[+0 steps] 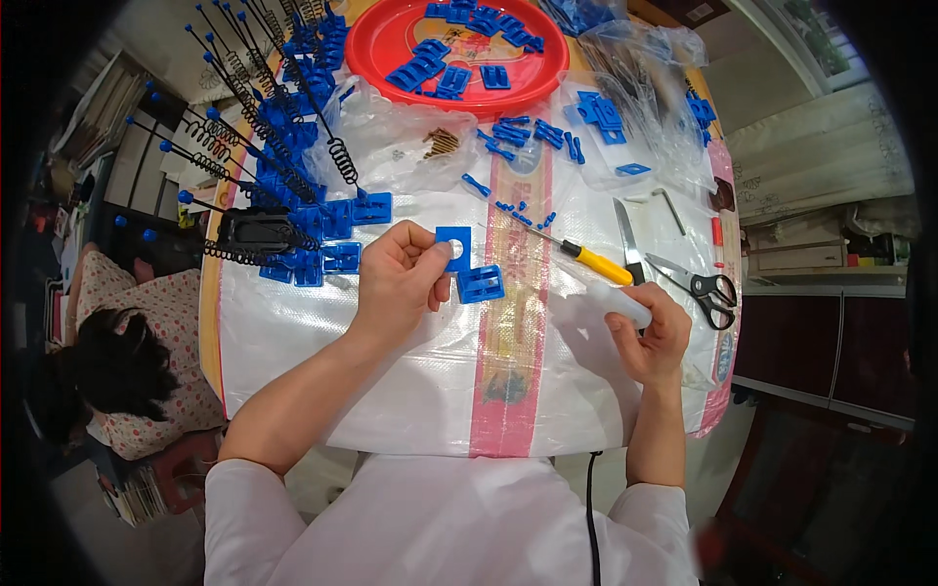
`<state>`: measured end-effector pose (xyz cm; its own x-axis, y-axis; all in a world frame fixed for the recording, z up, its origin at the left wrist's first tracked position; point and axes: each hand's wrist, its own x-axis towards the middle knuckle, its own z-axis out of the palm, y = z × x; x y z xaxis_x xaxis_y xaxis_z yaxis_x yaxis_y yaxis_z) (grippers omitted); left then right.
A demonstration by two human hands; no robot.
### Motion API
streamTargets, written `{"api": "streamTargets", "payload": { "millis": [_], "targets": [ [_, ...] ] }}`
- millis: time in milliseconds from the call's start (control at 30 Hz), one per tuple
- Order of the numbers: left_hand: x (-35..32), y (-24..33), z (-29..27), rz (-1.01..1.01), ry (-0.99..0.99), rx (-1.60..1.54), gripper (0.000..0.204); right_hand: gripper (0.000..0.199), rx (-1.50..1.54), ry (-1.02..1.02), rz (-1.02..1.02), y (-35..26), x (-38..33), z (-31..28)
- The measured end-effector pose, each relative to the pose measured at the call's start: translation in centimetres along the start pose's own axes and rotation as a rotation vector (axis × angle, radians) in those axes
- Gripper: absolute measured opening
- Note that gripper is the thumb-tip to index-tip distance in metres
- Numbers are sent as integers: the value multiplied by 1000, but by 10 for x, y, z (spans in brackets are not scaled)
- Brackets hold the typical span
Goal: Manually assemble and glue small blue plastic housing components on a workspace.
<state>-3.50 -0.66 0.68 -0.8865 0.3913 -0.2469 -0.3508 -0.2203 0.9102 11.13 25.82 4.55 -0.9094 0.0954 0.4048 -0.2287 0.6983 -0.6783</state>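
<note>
My left hand (399,273) pinches a flat blue plastic plate (452,232) with a round hole between thumb and fingers. Just below its lower right corner is a blue slotted plastic piece (481,284); whether the two are joined I cannot tell. On the right, my right hand (657,337) is closed around a whitish translucent bottle (620,306), tilted with its narrower end toward the upper left. A screwdriver (603,264) with a yellow and black handle lies just beyond the bottle.
Scissors (712,289), a knife (626,227) and a hex key (671,211) lie on the right. A red basin (358,49) holds blue parts at the back. Brass-coloured screws (441,143) sit nearer. Blue assemblies with black springs (340,159) crowd the left. Someone's dark-haired head (125,376) is beside the table.
</note>
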Motion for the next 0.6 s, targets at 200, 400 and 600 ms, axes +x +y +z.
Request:
{"api": "streamTargets", "payload": {
  "millis": [200,400,600],
  "targets": [
    [-2,3,1,-20,0,18,12,23,-12,7,-55,-2,1,0],
    [-2,3,-1,-16,-10,32,12,22,-53,-27,-56,-6,2,-1],
    [-2,1,-1,-3,-13,27,12,23,-71,-15,-47,-6,2,0]
  ]
}}
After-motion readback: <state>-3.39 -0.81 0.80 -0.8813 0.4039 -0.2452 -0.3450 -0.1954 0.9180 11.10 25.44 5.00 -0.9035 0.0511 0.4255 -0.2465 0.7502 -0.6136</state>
